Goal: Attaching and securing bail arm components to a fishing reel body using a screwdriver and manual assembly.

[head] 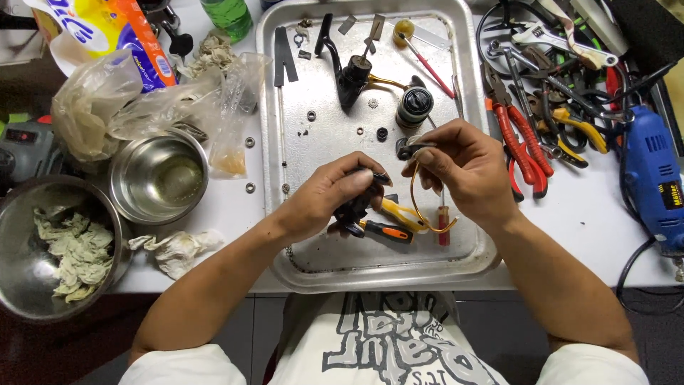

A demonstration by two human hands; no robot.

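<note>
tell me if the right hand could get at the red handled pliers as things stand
Probably yes, once it lets go. The right hand is pinching a gold wire loop, so it is busy. The red handled pliers lie just beside it on the table's white top, with nothing on top of them.

Your tray (285, 142) sits centre on the surface (591, 221), both hands over its near half. Left hand (328, 196) grips a reel part (354, 210); right hand (463, 167) just beside it pinches the wire bail (420, 207). Screwdrivers (388, 229) lie in the tray under them, reel body (353, 75) and spool (415, 105) behind. Two bowls (158, 178) sit left of the tray, pliers (516, 139) and drill (652, 178) right.
</note>
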